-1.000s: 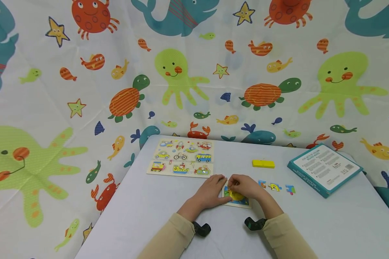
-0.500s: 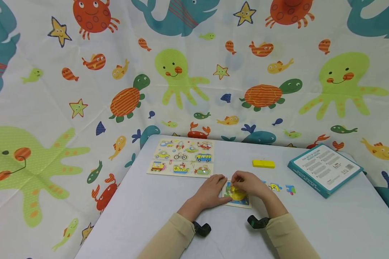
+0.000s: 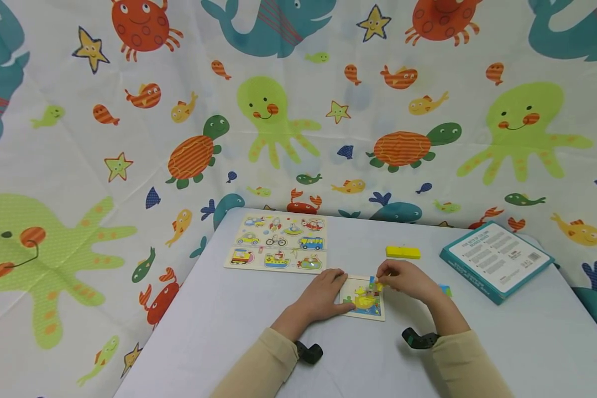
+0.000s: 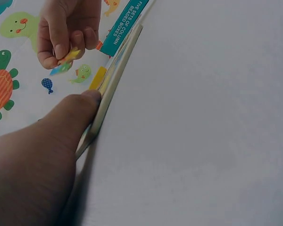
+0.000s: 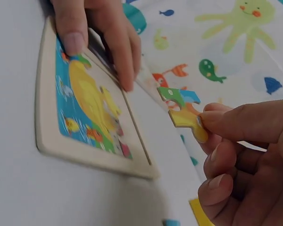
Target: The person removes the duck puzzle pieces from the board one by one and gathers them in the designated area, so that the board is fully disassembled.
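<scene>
A small wooden jigsaw puzzle board (image 3: 378, 317) with a yellow duck picture lies on the white table. At its left side my left hand (image 3: 318, 297) rests, the thumb (image 5: 73, 41) pressing on the picture and the fingers stretched along the far edge. Just above the board's upper right corner, my right hand (image 3: 409, 281) pinches a jigsaw piece (image 5: 183, 112) between thumb and index finger. Green, blue, orange and yellow show on that piece, which is clear of the board in the right wrist view. Pale bare areas show in the upper part of the board.
Another wooden puzzle board (image 3: 232, 260) with vehicle pictures lies at the back left. Behind my right hand is a yellow block (image 3: 403, 252). A teal and white box (image 3: 497, 261) stands to the right. One loose jigsaw piece (image 3: 445, 290) peeks out past my right wrist.
My right hand has moved right from the board's middle to its upper right corner, lifting out a jigsaw piece, so more bare board shows. The left hand has stayed in place.
</scene>
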### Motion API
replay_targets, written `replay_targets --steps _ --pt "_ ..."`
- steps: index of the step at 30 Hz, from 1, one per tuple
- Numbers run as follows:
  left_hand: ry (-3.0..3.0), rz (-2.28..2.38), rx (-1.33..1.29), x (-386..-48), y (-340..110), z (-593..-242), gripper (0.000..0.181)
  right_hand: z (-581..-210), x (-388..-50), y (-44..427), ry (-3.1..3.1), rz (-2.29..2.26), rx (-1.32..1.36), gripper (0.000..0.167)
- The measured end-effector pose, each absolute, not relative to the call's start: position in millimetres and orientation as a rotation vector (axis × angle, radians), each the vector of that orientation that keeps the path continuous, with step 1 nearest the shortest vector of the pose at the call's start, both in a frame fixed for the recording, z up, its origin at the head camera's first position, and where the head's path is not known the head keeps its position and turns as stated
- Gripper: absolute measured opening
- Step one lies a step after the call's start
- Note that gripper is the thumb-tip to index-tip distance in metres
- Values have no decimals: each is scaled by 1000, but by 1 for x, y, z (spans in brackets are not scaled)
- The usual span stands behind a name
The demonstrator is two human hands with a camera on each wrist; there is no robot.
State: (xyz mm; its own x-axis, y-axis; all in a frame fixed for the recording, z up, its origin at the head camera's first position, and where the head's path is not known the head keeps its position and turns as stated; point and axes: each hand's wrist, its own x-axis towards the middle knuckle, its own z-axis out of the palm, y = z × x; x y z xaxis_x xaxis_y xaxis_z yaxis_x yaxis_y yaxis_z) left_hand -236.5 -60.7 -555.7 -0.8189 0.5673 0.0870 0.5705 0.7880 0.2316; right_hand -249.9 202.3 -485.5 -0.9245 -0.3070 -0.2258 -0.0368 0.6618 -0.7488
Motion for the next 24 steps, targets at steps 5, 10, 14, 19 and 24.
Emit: replay_targets --steps 5,10,14,19,24 --pt "-2956 -381 -941 -236 -61 -556 85 -482 -247 221 2536 -1147 -254 14" --pt "-2951 -385 -945 -236 -61 -556 85 -484 -245 240 2544 -1150 -245 15" --pt "-2957 -399 -945 -236 -60 -556 85 -489 -241 252 2525 -1169 -228 17" --pt "-2963 -395 -948 -236 -60 -557 86 -495 -236 261 2491 -1182 -191 18" --pt "-2959 -379 -941 -235 -60 -556 85 -502 -234 264 2469 -1182 -159 16"
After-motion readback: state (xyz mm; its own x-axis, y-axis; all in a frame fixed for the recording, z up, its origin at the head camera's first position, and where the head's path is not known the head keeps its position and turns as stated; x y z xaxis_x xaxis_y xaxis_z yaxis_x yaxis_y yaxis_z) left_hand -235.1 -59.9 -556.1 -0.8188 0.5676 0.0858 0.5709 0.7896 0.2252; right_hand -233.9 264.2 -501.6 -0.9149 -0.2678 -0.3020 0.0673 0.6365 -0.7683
